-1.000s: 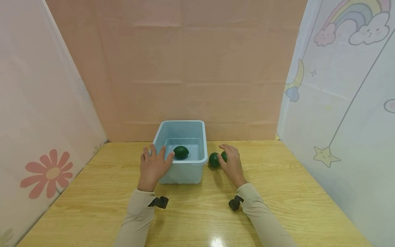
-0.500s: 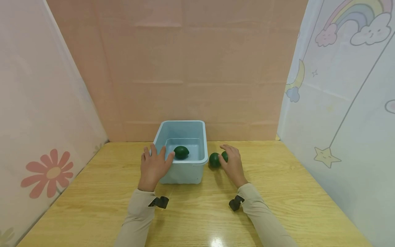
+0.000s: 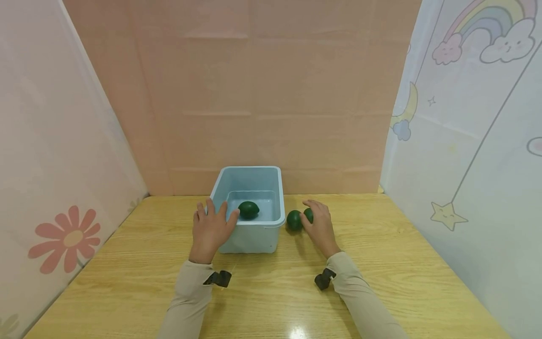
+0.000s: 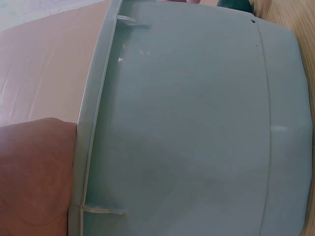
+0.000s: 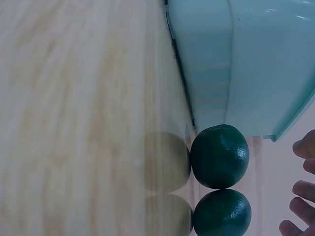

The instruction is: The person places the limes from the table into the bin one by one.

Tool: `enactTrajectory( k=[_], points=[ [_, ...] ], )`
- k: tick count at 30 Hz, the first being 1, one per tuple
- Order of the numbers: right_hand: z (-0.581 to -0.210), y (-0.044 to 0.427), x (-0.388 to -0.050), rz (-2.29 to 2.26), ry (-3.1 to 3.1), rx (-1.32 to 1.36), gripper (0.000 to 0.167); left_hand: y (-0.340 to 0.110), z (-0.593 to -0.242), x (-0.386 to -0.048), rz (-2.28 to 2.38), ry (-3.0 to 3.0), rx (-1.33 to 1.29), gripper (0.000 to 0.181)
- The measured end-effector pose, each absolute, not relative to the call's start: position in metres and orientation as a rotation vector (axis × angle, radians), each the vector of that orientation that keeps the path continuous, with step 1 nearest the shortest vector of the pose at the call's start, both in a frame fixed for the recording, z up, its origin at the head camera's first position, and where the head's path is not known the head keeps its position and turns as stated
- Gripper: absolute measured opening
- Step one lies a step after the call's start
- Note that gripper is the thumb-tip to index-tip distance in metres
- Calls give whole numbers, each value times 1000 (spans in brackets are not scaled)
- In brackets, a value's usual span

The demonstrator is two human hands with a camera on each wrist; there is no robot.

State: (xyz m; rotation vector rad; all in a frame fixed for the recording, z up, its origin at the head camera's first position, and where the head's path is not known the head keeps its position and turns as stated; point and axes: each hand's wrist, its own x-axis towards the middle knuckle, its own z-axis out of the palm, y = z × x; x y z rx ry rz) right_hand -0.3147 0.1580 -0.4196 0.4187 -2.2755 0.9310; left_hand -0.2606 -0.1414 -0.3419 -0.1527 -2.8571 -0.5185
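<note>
A light blue plastic bin [image 3: 250, 239] stands on the table with a dark green lime [image 3: 248, 210] lying inside. My left hand [image 3: 210, 231] rests on the bin's near left rim, its fingers spread and fairly straight. In the left wrist view part of that hand [image 4: 37, 179] lies against the rim. Two more limes touch each other right of the bin: a nearer-to-bin lime [image 5: 219, 156] and a second lime [image 5: 222, 214]. My right hand [image 3: 319, 228] hovers over them, partly covering the second one in the head view. Its loosely bent fingers [image 5: 306, 189] stand apart from both limes.
The wooden table [image 3: 394, 273] extends to both sides and toward me. A peach-coloured backdrop [image 3: 271, 94] rises behind the bin. Patterned sheets hang at the left [image 3: 72, 141] and right [image 3: 466, 141]. Dark wrist cameras sit on both sleeves.
</note>
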Motion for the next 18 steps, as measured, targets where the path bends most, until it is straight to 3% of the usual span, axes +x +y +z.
enactTrajectory(
  k=[18],
  points=[
    [-421, 164, -315, 982, -2328, 354, 38, -142, -342, -260, -522, -2863, -152, 63]
  ],
)
